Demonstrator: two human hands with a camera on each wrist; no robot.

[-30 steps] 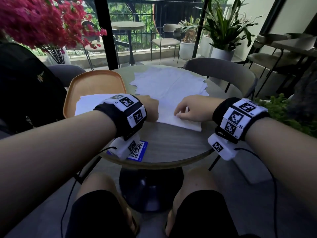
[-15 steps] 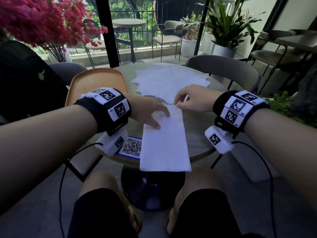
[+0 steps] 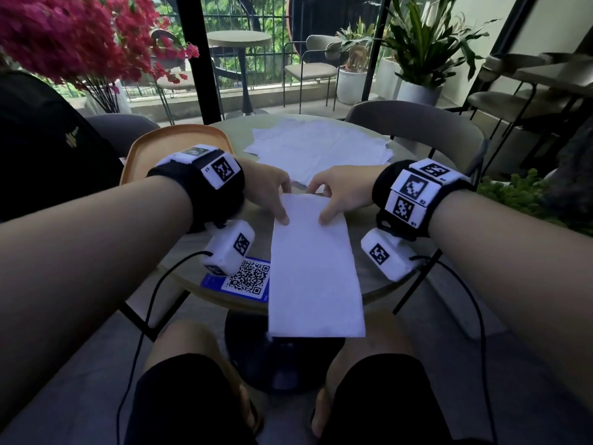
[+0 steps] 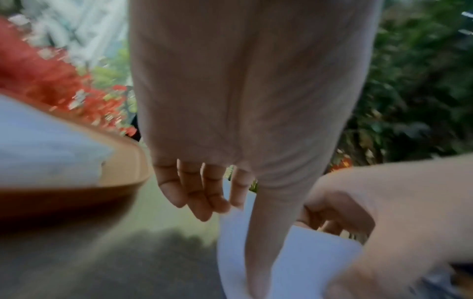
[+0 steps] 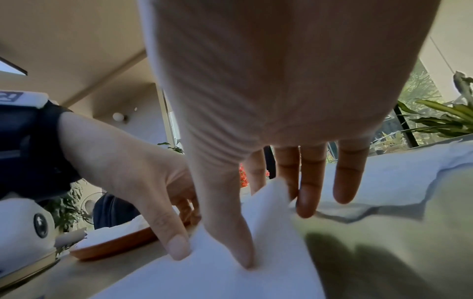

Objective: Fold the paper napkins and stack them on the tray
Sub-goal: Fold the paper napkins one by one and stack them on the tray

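A long white napkin strip (image 3: pixel 316 268) lies on the round table (image 3: pixel 378 277), its near end hanging over the front edge. My left hand (image 3: pixel 282 207) and right hand (image 3: pixel 321 207) each pinch a far corner of it, thumbs on top. The right wrist view shows both thumbs pressing on the napkin (image 5: pixel 220 279). A pile of unfolded napkins (image 3: pixel 321 149) lies spread at the back of the table. The orange tray (image 3: pixel 179 136) sits at the left, mostly behind my left wrist. Folded napkins (image 4: pixel 46 145) lie on the tray (image 4: pixel 122 170).
A blue card with a QR code (image 3: pixel 247 277) lies by the front edge, left of the strip. A grey chair (image 3: pixel 417 123) stands behind the table and a dark bag (image 3: pixel 48 146) at the left. My knees are under the front edge.
The napkin was pulled out from the pile into a long strip over the front edge. My left hand left its flat rest on the strip and now pinches the far end beside the right.
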